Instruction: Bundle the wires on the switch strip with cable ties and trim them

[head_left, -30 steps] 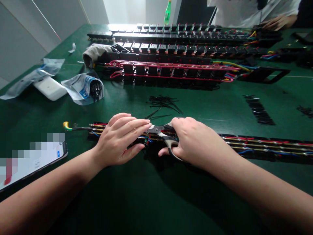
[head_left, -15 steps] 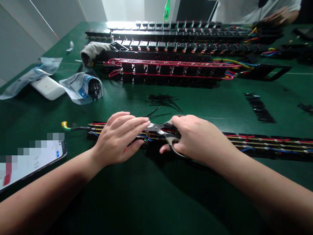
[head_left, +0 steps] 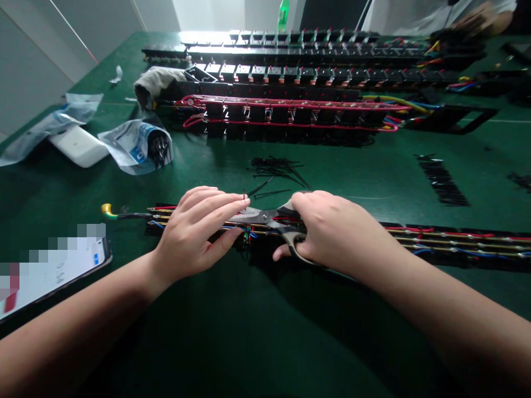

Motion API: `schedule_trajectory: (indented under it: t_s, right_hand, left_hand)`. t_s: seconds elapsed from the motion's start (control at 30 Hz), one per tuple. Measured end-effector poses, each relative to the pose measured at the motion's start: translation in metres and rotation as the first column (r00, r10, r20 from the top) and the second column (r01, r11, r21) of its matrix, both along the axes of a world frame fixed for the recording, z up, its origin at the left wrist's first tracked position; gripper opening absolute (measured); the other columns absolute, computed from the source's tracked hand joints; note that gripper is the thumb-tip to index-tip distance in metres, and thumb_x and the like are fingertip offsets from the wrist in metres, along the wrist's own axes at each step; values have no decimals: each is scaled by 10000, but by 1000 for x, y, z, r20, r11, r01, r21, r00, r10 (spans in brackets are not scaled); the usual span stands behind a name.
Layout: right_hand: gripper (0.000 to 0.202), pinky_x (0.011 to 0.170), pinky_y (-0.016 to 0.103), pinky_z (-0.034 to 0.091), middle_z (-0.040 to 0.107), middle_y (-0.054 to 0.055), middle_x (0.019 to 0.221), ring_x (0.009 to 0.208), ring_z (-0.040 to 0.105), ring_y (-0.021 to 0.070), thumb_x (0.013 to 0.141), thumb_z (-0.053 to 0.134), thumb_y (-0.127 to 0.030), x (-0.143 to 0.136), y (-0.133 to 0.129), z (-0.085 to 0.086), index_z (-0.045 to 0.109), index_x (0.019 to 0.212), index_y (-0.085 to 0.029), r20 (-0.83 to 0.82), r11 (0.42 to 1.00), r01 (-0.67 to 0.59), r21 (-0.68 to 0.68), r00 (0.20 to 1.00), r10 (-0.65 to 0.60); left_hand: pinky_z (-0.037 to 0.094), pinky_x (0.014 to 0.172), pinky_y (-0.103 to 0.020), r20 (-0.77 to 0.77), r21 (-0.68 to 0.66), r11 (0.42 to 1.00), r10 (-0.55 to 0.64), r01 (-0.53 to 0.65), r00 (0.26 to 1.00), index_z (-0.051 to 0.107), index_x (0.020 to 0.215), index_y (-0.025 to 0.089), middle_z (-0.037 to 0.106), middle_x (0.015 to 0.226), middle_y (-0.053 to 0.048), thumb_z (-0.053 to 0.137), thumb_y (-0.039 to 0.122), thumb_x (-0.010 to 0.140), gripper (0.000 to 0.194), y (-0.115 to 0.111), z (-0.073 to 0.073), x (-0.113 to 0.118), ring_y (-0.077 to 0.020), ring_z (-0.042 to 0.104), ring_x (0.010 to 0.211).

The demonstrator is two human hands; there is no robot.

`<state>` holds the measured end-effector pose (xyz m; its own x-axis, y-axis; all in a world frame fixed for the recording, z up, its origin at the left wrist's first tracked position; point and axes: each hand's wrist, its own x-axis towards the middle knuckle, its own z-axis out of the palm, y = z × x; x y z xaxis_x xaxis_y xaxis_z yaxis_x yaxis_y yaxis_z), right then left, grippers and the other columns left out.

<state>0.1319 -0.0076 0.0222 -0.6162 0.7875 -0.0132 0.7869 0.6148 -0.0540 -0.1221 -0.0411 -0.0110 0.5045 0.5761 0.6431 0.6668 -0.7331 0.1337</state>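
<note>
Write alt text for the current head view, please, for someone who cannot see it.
A right hand holds scissors over a long wired strip on a green table, while the left hand covers part of the strip beside the blades. Beyond lie black cable ties, an open plastic bag and more wired strips; a phone lies at left.

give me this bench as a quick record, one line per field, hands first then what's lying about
left hand: over the wired strip, fingers extended, thumb apart
right hand: gripping the scissors by the handles
scissors: above the strip, blades pointing at the left hand
beyond the hands: loose pile of black cable ties; a neat row of ties farther right
left side: phone, open plastic bag with black ties inside
far side: red-wired assembly, green bottle
</note>
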Motion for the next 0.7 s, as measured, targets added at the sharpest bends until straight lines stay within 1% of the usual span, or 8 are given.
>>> schedule_trajectory:
  t_s: [0.1, 0.17, 0.23, 0.3, 0.4, 0.47, 0.6, 0.7]
  right_hand:
    - [629, 712, 350, 464, 679, 105, 923, 846, 633, 266, 707, 711, -730, 6, 3, 0, 616, 963, -162, -3, 1000, -16, -19, 1000, 16]
    - [666, 723, 361, 472, 677, 112, 941, 864, 634, 275, 698, 697, -752, 14, 5, 3, 624, 997, -161, -13, 1000, 7, -12, 1000, -7]
    - [682, 724, 371, 479, 680, 120, 976, 883, 640, 287, 695, 687, -755, 25, 9, 11, 628, 1040, -170, -20, 996, 82, -24, 996, -83]
    - [689, 667, 369, 477, 685, 117, 960, 836, 645, 290, 678, 667, -783, 36, 12, 24, 631, 1033, -194, 18, 978, 191, -83, 982, -190]
    - [680, 535, 345, 426, 676, 82, 776, 632, 606, 244, 627, 609, -859, 52, 16, 44, 636, 898, -236, 153, 909, 332, -252, 941, -302]
    - [678, 493, 332, 404, 650, 58, 678, 554, 571, 215, 616, 564, -889, 61, 16, 54, 651, 841, -256, 236, 841, 375, -390, 923, -302]
    - [679, 457, 330, 375, 643, 53, 654, 528, 557, 207, 616, 550, -908, 66, 7, 55, 695, 801, -271, 310, 695, 324, -642, 939, -151]
    - [616, 474, 338, 385, 674, 57, 709, 558, 590, 219, 666, 577, -863, 62, -2, 47, 706, 770, -270, 332, 645, 293, -706, 941, -65]
  left_hand:
    - [586, 906, -413, 99, 84, 995, 48, -56, 994, 627, 1206, 240, 752, 1102, -46, 671, 94, 860, 377, -2, 1, 0, -201, 698, 984]
    - [599, 869, -395, 119, 154, 987, 37, -55, 992, 646, 1182, 233, 759, 1063, -40, 695, 36, 812, 423, -3, 0, -1, -196, 701, 947]
    - [607, 859, -379, 94, 197, 980, -6, -12, 996, 656, 1171, 209, 765, 1049, -43, 719, 19, 784, 436, -3, -1, -3, -188, 701, 935]
    - [612, 862, -363, 55, 212, 976, -61, 48, 997, 659, 1160, 181, 768, 1050, -47, 736, 34, 786, 409, -2, -2, -3, -177, 703, 935]
    - [617, 870, -353, 40, 204, 973, -120, 109, 992, 656, 1136, 137, 765, 1046, -70, 755, 30, 784, 381, 0, -3, -4, -175, 708, 945]
    - [616, 872, -359, 58, 181, 978, -120, 108, 991, 654, 1121, 125, 760, 1032, -81, 754, 6, 778, 377, 0, -2, -3, -180, 708, 946]
    - [612, 855, -364, 94, 139, 988, -85, 72, 992, 658, 1085, 146, 750, 988, -65, 729, -2, 797, 332, -1, 1, -3, -175, 701, 910]
    - [596, 802, -343, 73, 167, 985, -65, 52, 995, 678, 1030, 153, 733, 914, -47, 749, 44, 800, 264, -1, 1, -2, -161, 674, 836]
